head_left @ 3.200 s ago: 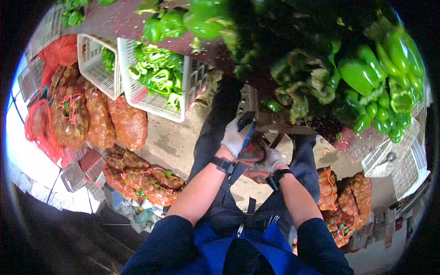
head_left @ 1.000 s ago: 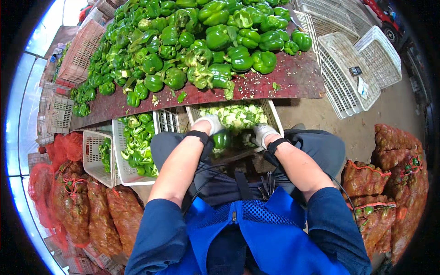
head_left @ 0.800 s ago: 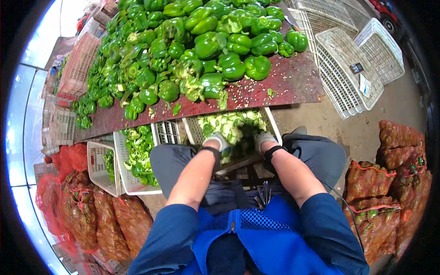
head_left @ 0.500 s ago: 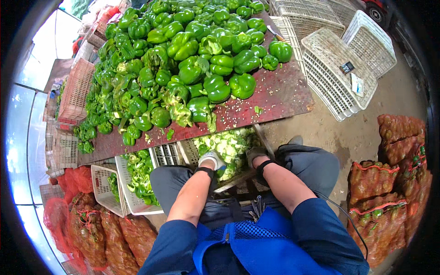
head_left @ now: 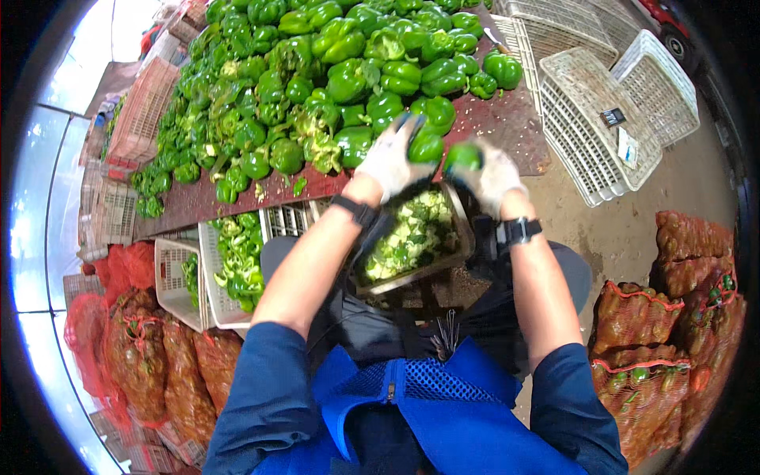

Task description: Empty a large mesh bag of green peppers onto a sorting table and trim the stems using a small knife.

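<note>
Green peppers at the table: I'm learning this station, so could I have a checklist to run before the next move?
1. Gloves on left hand and right hand: ok, both pale.
2. Left hand's grip on the near pepper: cannot tell.
3. Blurred pepper in the right hand, whole or cut: cannot tell.
4. Crate below the hands: ok, holding pale green pieces.
5. Pepper pile on table: ok, within view.

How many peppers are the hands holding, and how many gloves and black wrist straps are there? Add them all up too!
Green peppers: 2, one in the left hand, one in the right hand
Gloves: 2
Black wrist straps: 2
Total: 6
</note>
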A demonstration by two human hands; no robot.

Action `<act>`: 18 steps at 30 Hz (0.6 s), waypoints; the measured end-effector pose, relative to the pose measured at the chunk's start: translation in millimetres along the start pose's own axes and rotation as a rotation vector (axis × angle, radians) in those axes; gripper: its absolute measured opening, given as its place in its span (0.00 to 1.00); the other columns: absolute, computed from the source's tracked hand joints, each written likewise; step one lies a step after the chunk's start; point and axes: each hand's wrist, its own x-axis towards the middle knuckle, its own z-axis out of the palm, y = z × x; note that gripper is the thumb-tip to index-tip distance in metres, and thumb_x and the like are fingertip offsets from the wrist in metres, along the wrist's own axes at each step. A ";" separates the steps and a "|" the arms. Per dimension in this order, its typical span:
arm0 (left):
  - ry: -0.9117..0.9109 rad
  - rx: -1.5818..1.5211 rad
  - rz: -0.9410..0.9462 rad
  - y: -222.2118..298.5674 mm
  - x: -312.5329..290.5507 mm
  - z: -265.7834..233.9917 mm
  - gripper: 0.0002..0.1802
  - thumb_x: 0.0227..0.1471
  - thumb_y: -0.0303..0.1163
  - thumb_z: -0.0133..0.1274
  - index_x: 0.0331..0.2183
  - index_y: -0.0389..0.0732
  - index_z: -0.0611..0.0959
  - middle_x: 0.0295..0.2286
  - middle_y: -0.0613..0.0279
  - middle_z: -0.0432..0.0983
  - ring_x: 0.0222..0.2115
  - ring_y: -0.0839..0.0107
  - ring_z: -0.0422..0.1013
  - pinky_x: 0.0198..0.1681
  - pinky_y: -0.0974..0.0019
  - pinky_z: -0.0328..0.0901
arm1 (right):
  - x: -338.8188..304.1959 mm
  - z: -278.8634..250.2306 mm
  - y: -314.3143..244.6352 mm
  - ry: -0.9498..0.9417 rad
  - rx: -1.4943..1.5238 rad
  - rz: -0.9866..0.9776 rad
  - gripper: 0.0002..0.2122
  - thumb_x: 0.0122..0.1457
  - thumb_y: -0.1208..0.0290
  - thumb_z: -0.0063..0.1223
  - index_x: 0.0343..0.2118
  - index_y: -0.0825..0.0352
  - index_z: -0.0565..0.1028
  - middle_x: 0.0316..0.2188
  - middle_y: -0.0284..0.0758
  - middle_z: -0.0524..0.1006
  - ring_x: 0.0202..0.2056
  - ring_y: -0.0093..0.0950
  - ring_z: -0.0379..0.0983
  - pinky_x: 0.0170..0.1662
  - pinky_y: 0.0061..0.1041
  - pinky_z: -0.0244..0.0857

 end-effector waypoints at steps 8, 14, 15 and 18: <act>-0.007 0.113 0.136 -24.8 22.9 -23.3 0.32 0.43 0.34 0.63 0.52 0.44 0.75 0.56 0.51 0.66 0.54 0.54 0.65 0.58 0.62 0.61 | 50.1 38.6 72.3 0.174 0.228 -0.090 0.39 0.50 0.58 0.64 0.63 0.65 0.59 0.57 0.50 0.67 0.58 0.41 0.64 0.60 0.32 0.58; 0.173 -0.011 0.081 -27.4 -45.7 -105.6 0.23 0.47 0.31 0.61 0.48 0.41 0.79 0.48 0.53 0.75 0.51 0.59 0.70 0.56 0.62 0.62 | 32.4 59.7 34.2 0.261 -0.086 -0.112 0.42 0.46 0.57 0.67 0.63 0.60 0.58 0.63 0.53 0.55 0.65 0.50 0.48 0.65 0.40 0.48; 0.240 -0.037 0.039 -33.8 -63.7 -124.5 0.23 0.48 0.29 0.60 0.48 0.39 0.79 0.47 0.54 0.76 0.50 0.61 0.71 0.56 0.63 0.63 | 30.2 62.6 30.9 0.266 -0.140 -0.109 0.42 0.46 0.57 0.67 0.64 0.57 0.57 0.64 0.53 0.53 0.65 0.51 0.47 0.66 0.41 0.47; 0.459 -0.389 -0.215 -70.0 -119.3 -163.7 0.18 0.51 0.27 0.57 0.45 0.32 0.80 0.41 0.56 0.78 0.41 0.70 0.74 0.48 0.68 0.67 | 23.0 63.2 24.9 0.270 -0.283 -0.069 0.40 0.47 0.58 0.65 0.64 0.53 0.58 0.66 0.52 0.49 0.65 0.54 0.44 0.66 0.44 0.45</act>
